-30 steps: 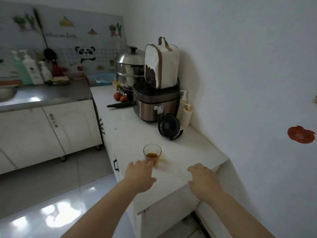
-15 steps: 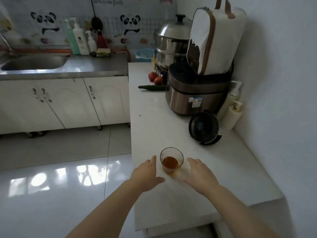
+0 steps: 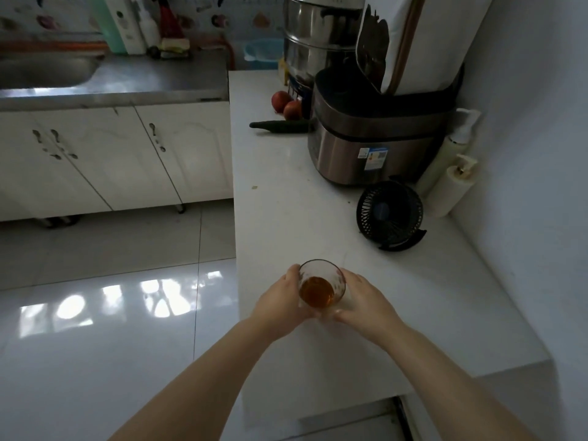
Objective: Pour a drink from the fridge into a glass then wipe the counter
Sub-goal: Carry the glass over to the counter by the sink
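i've got left hand + right hand clasped round glass | counter left edge | risk: jerky lift slops drink

Both hands around glass of amber drink on white counter

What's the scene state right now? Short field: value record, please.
glass: upright on the white counter, near its front-left edge
contents: amber drink, low fill
left hand: cupping the glass's left side
right hand: cupping the glass's right side
fan: black, behind and right of the glass, apart from it
cloth: none visible
counter wipe: not yet done
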A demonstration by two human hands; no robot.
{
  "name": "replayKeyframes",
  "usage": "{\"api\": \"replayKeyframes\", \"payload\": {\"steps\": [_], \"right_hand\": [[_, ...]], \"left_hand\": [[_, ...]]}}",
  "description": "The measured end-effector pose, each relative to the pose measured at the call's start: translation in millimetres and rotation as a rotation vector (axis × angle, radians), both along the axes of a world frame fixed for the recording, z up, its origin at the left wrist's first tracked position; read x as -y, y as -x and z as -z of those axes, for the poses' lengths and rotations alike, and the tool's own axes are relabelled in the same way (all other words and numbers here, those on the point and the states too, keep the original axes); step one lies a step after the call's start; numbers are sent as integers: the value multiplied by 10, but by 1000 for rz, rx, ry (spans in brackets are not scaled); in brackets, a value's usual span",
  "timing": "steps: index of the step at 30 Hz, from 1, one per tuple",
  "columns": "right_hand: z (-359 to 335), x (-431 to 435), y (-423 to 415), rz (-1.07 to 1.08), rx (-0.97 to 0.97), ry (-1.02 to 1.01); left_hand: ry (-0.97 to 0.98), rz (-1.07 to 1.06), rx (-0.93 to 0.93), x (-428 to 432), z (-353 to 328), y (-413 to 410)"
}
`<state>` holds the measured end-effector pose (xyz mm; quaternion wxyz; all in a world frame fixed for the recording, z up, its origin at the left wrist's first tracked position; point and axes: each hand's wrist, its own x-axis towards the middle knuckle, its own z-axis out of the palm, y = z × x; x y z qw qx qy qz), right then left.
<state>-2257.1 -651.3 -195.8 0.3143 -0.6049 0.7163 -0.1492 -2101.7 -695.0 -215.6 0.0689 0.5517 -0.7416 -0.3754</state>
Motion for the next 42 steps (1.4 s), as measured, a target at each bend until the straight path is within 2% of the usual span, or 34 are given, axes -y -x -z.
{"api": "replayKeyframes", "payload": {"steps": [9,17,23,33,42], "right_hand": [[34,35,25,23,54,30],[-194,173,-91,20,165,56],[-489,312,-305,-71,160,77],[-925,612,-1116,-282,233,125],[-1066,996,-2323,-505,227,162]], "left_hand": [[8,-11,-5,39,-83,-3],[93,-58,-38,100,-408,-93],[127,-118,-47,120,-715,-338],[207,-315,-110,105,-1085,-1186],[231,-476,-107,201,-1189,-2428]]}}
